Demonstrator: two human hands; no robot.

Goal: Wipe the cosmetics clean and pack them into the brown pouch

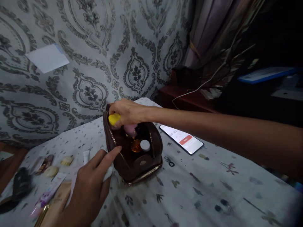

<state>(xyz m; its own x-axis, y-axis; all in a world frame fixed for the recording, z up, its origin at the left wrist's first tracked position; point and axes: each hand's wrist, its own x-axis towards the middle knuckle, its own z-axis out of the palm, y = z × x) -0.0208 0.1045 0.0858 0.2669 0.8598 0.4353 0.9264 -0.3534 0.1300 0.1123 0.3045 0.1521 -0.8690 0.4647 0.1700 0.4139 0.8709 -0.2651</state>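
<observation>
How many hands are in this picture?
2. The right hand holds a yellow item at the bag's far left corner; the left hand is at its left rim. No others show.

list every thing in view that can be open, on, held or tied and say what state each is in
brown bag: unzipped, mouth open
phone: face up, screen lit, showing 00:03
yellow item: held at the bag's mouth
right hand: closed on the yellow item
left hand: index finger at the bag's rim, grip unclear
curtain: gathered, with a band around it
</observation>
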